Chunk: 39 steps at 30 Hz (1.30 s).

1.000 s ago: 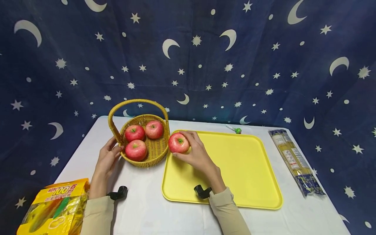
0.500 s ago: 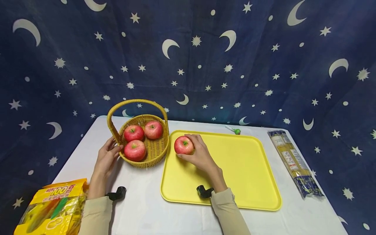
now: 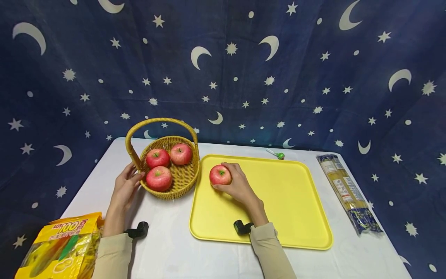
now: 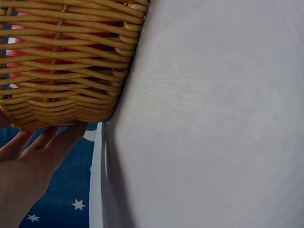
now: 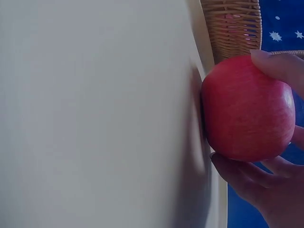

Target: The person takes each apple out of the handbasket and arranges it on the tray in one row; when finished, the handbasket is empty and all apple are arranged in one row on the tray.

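**Red apple [image 3: 220, 175] in hand at the yellow tray [image 3: 285, 201]**

The right hand [image 3: 238, 186] curls thumb and fingers around the apple at the tray's far left part; whether fruit and tray touch is hard to tell. The left hand [image 3: 124, 190] grips the left side of a wicker basket [image 3: 184, 180], fingers partly spread. Three apples [image 3: 159, 179] sit inside. A lollipop [image 3: 280, 155] lies beyond the tray.

Red apple [image 3: 219, 175], tan basket [image 3: 182, 176] — yellow tray [image 3: 282, 205] — navy star-and-moon backdrop [image 3: 296, 73].
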### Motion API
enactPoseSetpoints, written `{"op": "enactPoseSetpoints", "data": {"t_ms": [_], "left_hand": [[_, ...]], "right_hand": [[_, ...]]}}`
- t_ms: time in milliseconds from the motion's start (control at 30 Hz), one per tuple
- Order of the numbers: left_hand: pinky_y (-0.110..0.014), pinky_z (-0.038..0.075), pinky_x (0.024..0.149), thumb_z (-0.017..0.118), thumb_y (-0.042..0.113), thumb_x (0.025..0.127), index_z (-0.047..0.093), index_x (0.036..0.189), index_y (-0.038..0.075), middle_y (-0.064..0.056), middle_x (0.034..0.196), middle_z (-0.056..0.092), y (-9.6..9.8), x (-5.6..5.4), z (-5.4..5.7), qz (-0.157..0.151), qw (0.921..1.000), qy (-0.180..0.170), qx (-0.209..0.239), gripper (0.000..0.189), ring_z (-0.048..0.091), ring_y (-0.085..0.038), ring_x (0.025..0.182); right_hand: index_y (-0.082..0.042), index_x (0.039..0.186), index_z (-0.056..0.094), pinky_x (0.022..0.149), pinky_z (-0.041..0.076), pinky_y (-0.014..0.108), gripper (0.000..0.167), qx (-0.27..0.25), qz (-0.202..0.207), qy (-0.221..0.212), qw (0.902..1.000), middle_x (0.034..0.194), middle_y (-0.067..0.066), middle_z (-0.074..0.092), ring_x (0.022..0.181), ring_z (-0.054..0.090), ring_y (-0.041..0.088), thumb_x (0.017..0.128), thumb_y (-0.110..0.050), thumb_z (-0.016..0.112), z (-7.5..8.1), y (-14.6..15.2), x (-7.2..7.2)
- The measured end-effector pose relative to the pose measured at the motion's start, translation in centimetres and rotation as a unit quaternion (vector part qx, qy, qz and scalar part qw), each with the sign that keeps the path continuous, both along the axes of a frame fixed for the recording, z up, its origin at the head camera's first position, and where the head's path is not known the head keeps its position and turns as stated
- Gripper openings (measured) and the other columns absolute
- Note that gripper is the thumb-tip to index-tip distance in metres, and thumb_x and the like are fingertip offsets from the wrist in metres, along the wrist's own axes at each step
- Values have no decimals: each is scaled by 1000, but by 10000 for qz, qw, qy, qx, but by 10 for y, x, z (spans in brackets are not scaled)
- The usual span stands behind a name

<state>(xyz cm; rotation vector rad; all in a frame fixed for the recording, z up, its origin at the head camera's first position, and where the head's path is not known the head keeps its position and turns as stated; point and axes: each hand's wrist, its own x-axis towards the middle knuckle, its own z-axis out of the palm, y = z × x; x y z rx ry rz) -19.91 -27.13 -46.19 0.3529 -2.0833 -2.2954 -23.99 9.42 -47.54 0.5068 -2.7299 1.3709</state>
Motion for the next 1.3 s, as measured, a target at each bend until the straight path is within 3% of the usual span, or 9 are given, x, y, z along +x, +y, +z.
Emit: {"op": "enactPoseSetpoints", "data": {"t_ms": [233, 500, 667, 833, 1100, 1300], "left_hand": [[-5, 48, 89, 50, 8, 107, 14, 166, 10, -16, 172, 15, 1, 1, 2, 2, 10000, 13, -12, 70, 26, -31, 154], [-6, 49, 90, 49, 7, 106, 15, 166, 10, -18, 171, 18, 0, 3, -2, 13, 10000, 6, -54, 69, 41, -17, 139], [-6, 49, 89, 48, 7, 107, 15, 166, 11, -17, 171, 17, -1, 3, -2, 28, 9999, -81, -100, 68, 40, -18, 140], [-6, 50, 88, 48, 8, 107, 16, 166, 12, -16, 171, 20, -1, 2, 0, 94, 9998, -161, -118, 68, 40, -19, 140], [-8, 51, 88, 49, 12, 107, 17, 166, 12, -19, 170, 21, -1, 2, 0, 86, 9999, -109, -64, 67, 52, -5, 123], [-9, 49, 91, 48, 14, 107, 17, 167, 17, -12, 171, 21, -2, 1, -1, 80, 9996, -253, -58, 67, 43, -14, 137]], "right_hand": [[-12, 143, 55, 102, 53, 48, 79, 150, 82, -185, 9997, 132, 13, 55, 119, 57, 30, 74, -26, 92, 5, 2, 1], [-12, 148, 50, 106, 51, 49, 86, 274, 206, -400, 9986, 138, 12, 54, 123, 55, 29, 75, -30, 92, 8, 4, 5], [-13, 149, 50, 109, 50, 48, 86, 209, 187, -411, 9988, 143, 12, 54, 127, 55, 30, 77, -33, 92, 11, 8, 4], [-15, 148, 52, 106, 52, 49, 76, -40, 127, -182, 9997, 145, 14, 54, 129, 55, 34, 82, -30, 88, 21, 10, 4], [-7, 138, 61, 102, 54, 53, 64, -574, 387, 719, 9950, 136, 11, 60, 123, 59, 39, 83, -22, 88, 37, -1, 8], [-14, 134, 63, 97, 58, 46, 58, -547, 698, 837, 9925, 134, 7, 62, 112, 65, 31, 83, -25, 88, 46, -22, 9]]}}
